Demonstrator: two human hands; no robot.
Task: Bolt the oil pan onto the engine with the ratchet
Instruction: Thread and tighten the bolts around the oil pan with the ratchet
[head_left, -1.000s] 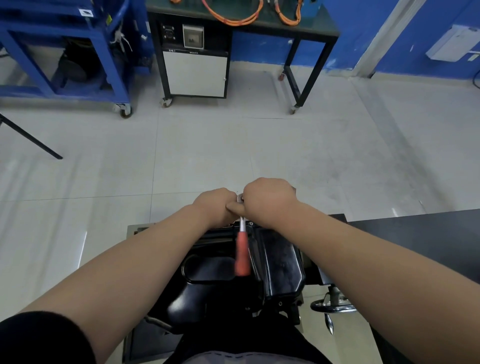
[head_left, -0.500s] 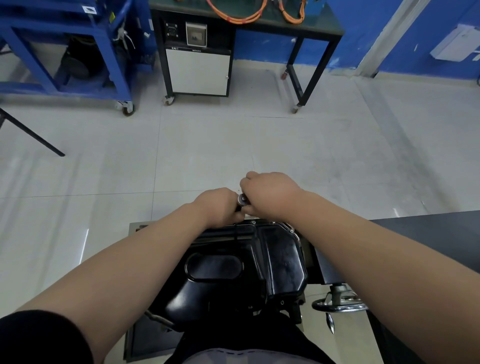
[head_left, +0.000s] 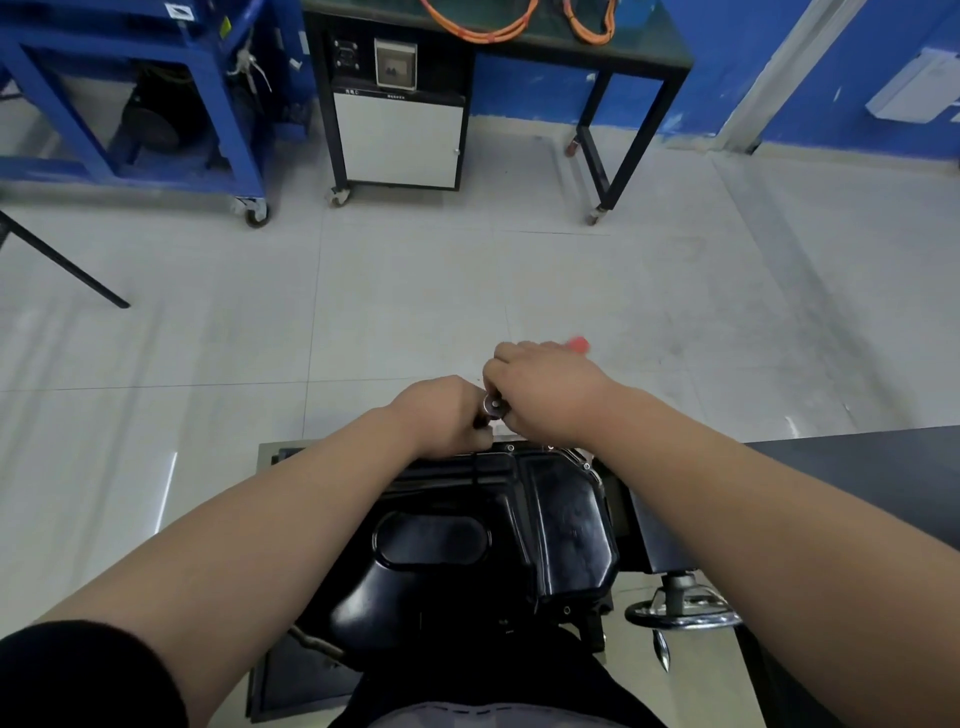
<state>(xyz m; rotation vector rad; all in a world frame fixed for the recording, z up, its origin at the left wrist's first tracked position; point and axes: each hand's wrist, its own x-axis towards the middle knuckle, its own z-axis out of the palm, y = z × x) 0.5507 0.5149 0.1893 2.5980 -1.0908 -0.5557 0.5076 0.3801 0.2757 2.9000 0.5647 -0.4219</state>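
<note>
Tightening at the far edge of the oil pan (head_left: 545, 519).
Right hand (head_left: 545, 389) grips the ratchet (head_left: 493, 404) handle (red end shows), left hand (head_left: 441, 415) clamps below its head; next, I think, a return swing.

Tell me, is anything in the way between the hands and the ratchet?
No, nothing visible. The right hand grips the handle of the ratchet, and the left hand holds it under its head, at the far rim of the oil pan.

arms outstretched, left hand (head_left: 441, 415) and right hand (head_left: 543, 389) fisted side by side
</note>
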